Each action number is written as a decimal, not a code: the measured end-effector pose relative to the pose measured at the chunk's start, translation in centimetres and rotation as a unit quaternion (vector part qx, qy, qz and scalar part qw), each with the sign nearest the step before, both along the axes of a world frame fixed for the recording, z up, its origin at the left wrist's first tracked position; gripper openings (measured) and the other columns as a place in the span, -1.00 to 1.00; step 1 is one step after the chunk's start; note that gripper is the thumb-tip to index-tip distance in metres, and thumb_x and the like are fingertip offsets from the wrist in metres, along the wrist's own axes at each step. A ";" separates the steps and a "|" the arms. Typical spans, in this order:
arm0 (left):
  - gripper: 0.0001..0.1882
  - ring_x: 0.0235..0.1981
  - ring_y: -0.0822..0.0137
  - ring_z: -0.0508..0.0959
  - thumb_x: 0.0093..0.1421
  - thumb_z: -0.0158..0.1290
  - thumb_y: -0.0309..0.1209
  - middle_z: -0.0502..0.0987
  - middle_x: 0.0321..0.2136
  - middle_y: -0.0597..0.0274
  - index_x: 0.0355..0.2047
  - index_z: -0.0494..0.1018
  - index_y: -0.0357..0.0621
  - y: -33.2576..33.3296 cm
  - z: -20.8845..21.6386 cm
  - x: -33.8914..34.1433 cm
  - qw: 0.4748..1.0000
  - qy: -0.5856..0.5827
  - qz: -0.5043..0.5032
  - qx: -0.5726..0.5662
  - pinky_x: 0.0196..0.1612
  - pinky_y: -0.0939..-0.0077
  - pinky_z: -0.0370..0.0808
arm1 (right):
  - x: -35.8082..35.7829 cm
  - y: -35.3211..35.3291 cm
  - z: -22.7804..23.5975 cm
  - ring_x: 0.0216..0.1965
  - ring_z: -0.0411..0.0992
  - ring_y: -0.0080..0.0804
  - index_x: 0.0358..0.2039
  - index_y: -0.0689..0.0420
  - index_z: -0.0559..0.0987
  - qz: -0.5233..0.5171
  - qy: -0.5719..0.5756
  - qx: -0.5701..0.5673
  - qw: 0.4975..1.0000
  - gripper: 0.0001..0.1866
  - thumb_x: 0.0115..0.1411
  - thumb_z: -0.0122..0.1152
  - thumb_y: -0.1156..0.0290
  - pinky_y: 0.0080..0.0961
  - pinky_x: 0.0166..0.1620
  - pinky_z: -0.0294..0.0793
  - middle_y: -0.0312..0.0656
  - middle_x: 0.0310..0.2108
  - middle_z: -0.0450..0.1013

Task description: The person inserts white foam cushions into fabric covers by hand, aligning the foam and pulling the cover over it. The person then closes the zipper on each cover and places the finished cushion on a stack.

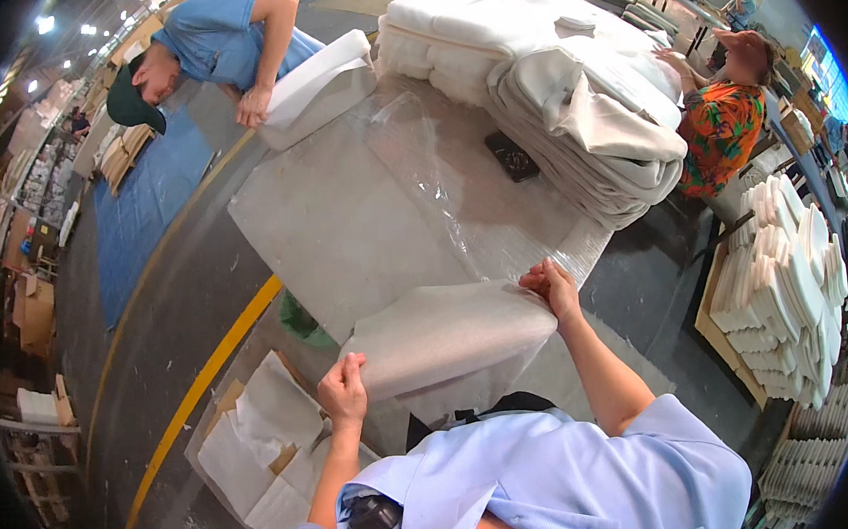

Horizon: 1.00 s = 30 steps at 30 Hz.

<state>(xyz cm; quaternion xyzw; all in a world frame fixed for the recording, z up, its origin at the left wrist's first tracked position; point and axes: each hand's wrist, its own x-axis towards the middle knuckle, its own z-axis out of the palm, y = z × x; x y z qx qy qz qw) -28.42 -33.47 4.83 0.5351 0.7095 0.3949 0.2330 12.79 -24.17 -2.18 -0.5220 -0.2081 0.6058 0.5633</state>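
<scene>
A whitish sheet of soft material (449, 336), folded or curved over along one side, is stretched between my hands at the near edge of the table. My left hand (344, 383) pinches its left end with thumb and fingers. At the other end, my right hand (551, 287) is closed on the upper right corner. Beyond it, a tall stack of similar white pieces (574, 156) covers the far right of the table (323, 222). A dark, flat rectangular object (512, 156) lies beside that stack.
Clear plastic film (428, 181) lies across the tabletop. At the far left, a co-worker in a blue shirt (221, 38) handles a white piece (318, 90); another in an orange patterned shirt (725, 135) stands right. White sheets (258, 423) lie low left, and stacked pads (780, 289) right.
</scene>
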 end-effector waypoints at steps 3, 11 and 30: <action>-0.43 -0.32 0.07 0.75 0.52 -0.03 -0.05 0.75 -0.41 0.02 -0.37 0.74 -0.27 -1.1 1.1 -0.8 0.999 -0.018 0.047 -0.017 -0.14 0.26 0.60 | -0.8 -0.3 1.7 -0.26 0.65 -0.31 -0.15 0.21 0.58 0.030 0.045 -0.022 0.998 -0.53 0.52 0.12 -0.03 -0.34 -0.09 0.62 -0.09 -0.30 0.65; -0.44 -0.22 -0.03 0.74 0.53 -0.08 -0.05 0.76 -0.32 0.05 -0.29 0.74 -0.23 -8.5 2.4 2.8 0.989 0.070 -0.019 -0.127 -0.09 0.16 0.59 | 0.8 -4.1 3.0 -0.23 0.55 -0.51 -0.18 0.13 0.65 0.124 -0.149 -0.105 0.975 -0.69 0.46 0.23 0.11 -0.47 -0.12 0.47 -0.28 -0.26 0.62; -0.10 0.41 -0.23 0.33 0.28 0.18 0.13 0.34 0.38 -0.30 0.40 0.31 -0.30 4.6 -3.2 6.7 0.874 0.186 -0.327 -0.308 0.45 0.04 0.26 | -5.6 1.6 7.0 -0.44 0.58 -0.41 0.08 0.16 0.62 0.436 -0.354 -0.178 0.808 -0.63 0.39 0.24 0.20 -0.29 -0.44 0.50 -0.15 -0.35 0.57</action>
